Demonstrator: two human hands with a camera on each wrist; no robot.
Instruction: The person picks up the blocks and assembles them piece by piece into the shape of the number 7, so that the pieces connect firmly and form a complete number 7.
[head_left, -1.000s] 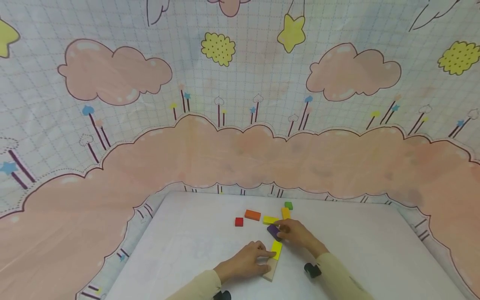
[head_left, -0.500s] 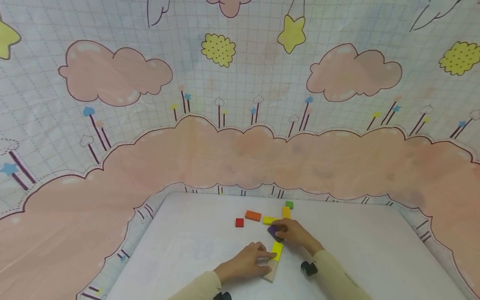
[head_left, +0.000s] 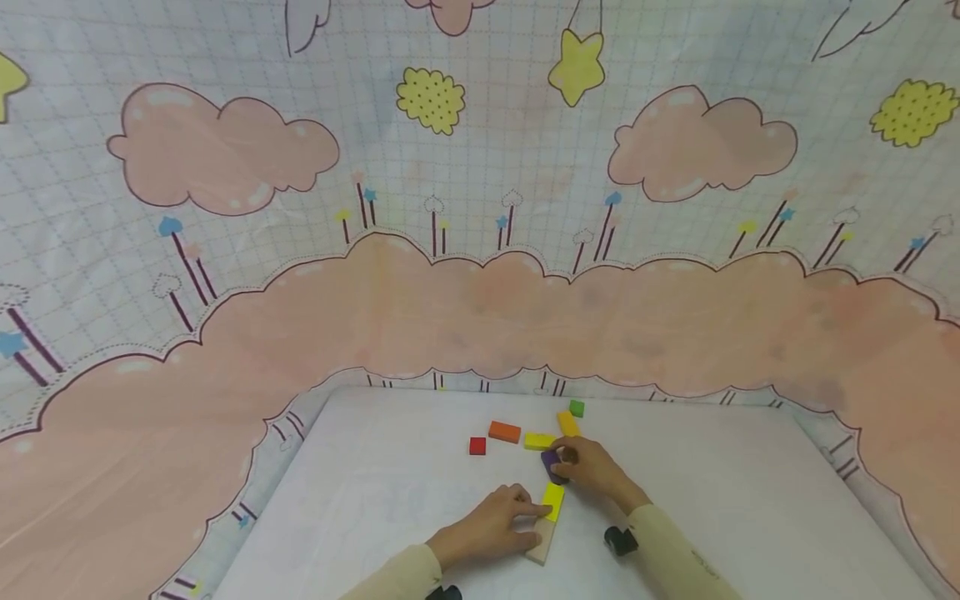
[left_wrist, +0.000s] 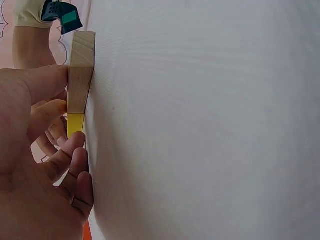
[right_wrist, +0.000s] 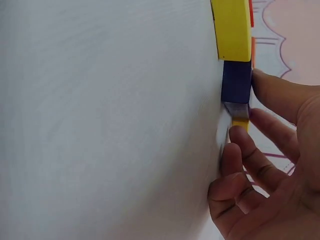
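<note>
On the worktop (head_left: 345,500), a front block (head_left: 543,546) touches a second block (head_left: 554,496) behind it, the left hand (head_left: 489,521) touching both from the left. Just behind is a third block (head_left: 550,463), the right hand (head_left: 595,467) to its right. Further back, left to right, lie a fourth block (head_left: 477,447), fifth block (head_left: 505,432), sixth block (head_left: 536,441) and seventh block (head_left: 567,422), an eighth block (head_left: 577,408) behind the last.

The right fingers (head_left: 567,443) hold a purple block (head_left: 551,462).
</note>
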